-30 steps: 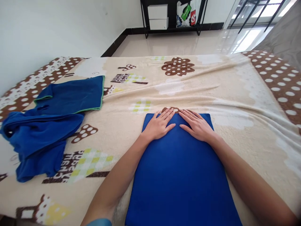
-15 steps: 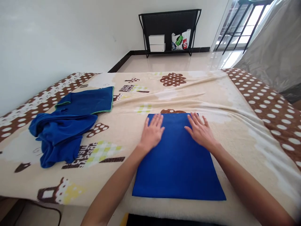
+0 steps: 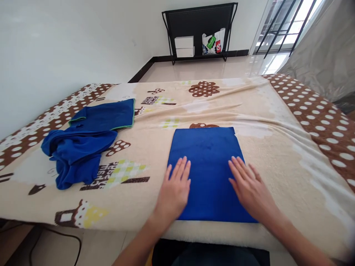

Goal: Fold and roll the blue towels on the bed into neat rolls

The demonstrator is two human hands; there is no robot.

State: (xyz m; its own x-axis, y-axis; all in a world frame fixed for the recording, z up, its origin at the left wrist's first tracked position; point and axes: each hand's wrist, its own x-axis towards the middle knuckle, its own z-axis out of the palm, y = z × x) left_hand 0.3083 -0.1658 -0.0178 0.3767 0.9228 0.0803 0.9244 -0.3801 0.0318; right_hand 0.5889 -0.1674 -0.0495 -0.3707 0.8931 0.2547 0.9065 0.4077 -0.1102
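Note:
A blue cloth lies flat, folded into a neat rectangle near the bed's front edge. Over its left side my left hand is spread flat, fingers pointing away from me. My right hand rests in the same way along the right side, fingers stretched out. Neither hand grips the cloth; whether both palms press on it fully I cannot tell. The far end of the cloth is uncovered, with a small notch at its right corner.
At the left lie a crumpled blue cloth and a blue cloth with green edging. A cream patterned blanket covers the bed, with slight wrinkles at the right. Behind stands a black rack holding white boxes and a printed bag.
Both hands have slid from the far edge of the folded cloth toward me, to about its middle. The cloth stays in place, and the view has tilted slightly.

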